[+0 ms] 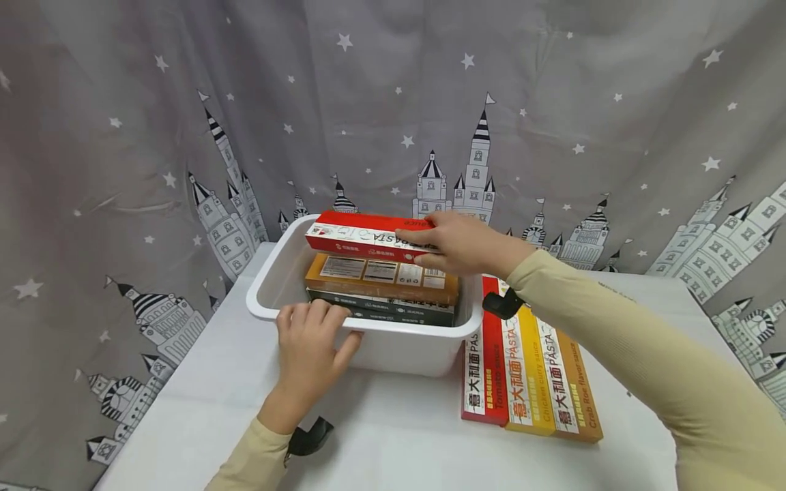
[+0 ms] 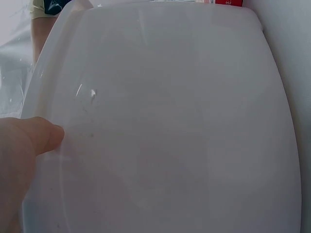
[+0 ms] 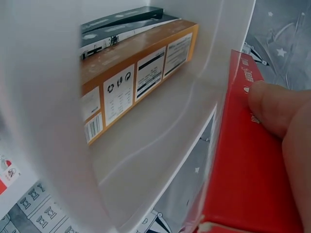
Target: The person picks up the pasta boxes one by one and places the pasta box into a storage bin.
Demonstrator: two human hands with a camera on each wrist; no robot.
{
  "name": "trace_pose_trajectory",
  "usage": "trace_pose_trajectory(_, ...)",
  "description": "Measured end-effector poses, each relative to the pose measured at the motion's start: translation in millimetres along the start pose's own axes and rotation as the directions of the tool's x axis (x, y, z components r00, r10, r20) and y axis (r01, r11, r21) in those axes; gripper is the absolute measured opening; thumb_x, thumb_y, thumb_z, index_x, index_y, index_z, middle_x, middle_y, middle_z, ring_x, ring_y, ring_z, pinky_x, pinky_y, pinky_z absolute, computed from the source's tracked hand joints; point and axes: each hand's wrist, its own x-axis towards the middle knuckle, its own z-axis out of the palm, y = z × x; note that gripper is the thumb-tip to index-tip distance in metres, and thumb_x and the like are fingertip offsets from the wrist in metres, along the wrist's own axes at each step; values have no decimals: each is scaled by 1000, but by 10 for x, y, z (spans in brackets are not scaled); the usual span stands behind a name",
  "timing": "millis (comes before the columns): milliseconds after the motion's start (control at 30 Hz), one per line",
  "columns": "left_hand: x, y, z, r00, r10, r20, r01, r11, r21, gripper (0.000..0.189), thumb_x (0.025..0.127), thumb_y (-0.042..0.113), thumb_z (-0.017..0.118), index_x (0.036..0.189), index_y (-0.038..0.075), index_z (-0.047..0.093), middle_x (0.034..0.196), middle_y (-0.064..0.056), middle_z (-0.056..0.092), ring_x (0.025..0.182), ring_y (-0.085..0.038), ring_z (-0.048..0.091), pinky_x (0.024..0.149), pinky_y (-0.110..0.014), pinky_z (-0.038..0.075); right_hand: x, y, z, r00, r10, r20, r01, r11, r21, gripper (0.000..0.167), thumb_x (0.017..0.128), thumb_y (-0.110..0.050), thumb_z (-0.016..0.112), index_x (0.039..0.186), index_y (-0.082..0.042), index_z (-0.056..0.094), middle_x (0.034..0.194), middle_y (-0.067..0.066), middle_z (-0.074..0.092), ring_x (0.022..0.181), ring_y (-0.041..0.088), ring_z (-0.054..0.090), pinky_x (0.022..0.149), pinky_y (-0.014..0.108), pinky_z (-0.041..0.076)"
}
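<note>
My right hand (image 1: 463,242) grips a red pasta box (image 1: 356,232) by its right end, over the back of a white plastic bin (image 1: 405,351). In the right wrist view the thumb presses along the side of this red pasta box (image 3: 248,170). My left hand (image 1: 310,354) holds the bin's front rim, fingers hooked over the edge and thumb on the outer wall. Inside the bin lie an orange-brown pasta box (image 1: 344,267) and, nearer the front, dark green boxes (image 3: 129,19). The left wrist view is mostly filled by the bin's wall (image 2: 160,116).
To the right of the bin, a red tomato sauce pasta box (image 1: 491,389), a yellow chicken curry one (image 1: 531,402) and a brown crab roe one (image 1: 580,409) lie side by side on the white table (image 1: 424,443). A grey castle-print curtain (image 1: 368,88) hangs behind.
</note>
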Motion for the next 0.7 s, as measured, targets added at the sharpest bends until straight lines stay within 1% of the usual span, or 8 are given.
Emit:
trace_pose_trajectory(100, 21, 4, -15, 1000, 3, -2, -3, 1000, -5, 25, 79, 26, 72, 93, 6, 65, 85, -13, 58, 81, -35, 48, 86, -53, 33, 55, -14, 16, 1000, -14, 4, 14, 1000, -6, 58, 99, -38, 61, 154, -31, 45, 125, 19, 60, 106, 31, 57, 92, 46, 51)
trace_pose_trajectory(167, 35, 1, -5, 1000, 5, 3, -5, 1000, -8, 25, 80, 26, 72, 93, 6, 65, 86, -13, 58, 81, -35, 48, 86, -53, 33, 80, -30, 5, 1000, -17, 6, 18, 1000, -13, 57, 99, -37, 61, 154, -31, 45, 119, 18, 61, 100, 30, 56, 87, 44, 50)
trace_pose_trajectory(267, 48, 3, 23, 1000, 9, 5, -9, 1000, -8, 25, 80, 27, 72, 93, 7, 65, 86, -13, 58, 81, -35, 48, 87, -53, 33, 114, -49, -17, 1000, -13, 15, 14, 1000, -15, 57, 98, -37, 63, 152, -31, 47, 114, 17, 61, 96, 28, 55, 83, 43, 50)
trace_pose_trajectory(367, 56, 5, 45, 1000, 5, 8, -5, 1000, -4, 24, 81, 28, 70, 93, 7, 65, 87, -12, 58, 81, -34, 48, 88, -54, 33, 168, -73, -37, 999, -17, 32, 17, 1000, -7, 56, 98, -36, 63, 152, -32, 48, 109, 15, 62, 94, 28, 55, 84, 42, 49)
trace_pose_trajectory(533, 65, 12, 46, 1000, -8, 12, 8, 1000, 0, 23, 82, 28, 68, 93, 8, 65, 87, -11, 59, 81, -34, 49, 89, -55, 33, 263, -140, -29, 996, 1, 84, 0, 1000, -14, 57, 98, -38, 63, 152, -36, 46, 116, 15, 63, 100, 28, 57, 89, 44, 50)
trace_pose_trajectory(600, 60, 18, 36, 1000, -11, 12, 11, 1000, 0, 23, 82, 28, 67, 93, 8, 65, 86, -12, 59, 81, -34, 49, 89, -55, 33, 299, -165, -10, 995, 9, 99, -7, 1000, -22, 57, 98, -39, 63, 152, -37, 46, 118, 14, 64, 101, 27, 58, 90, 44, 51)
trace_pose_trajectory(700, 32, 26, 25, 1000, -12, 5, 12, 1000, 2, 23, 81, 28, 68, 92, 8, 65, 85, -12, 58, 81, -34, 49, 88, -54, 33, 338, -189, 28, 993, 11, 122, -9, 1000, -20, 56, 98, -38, 63, 152, -38, 47, 116, 13, 64, 101, 27, 59, 87, 44, 51)
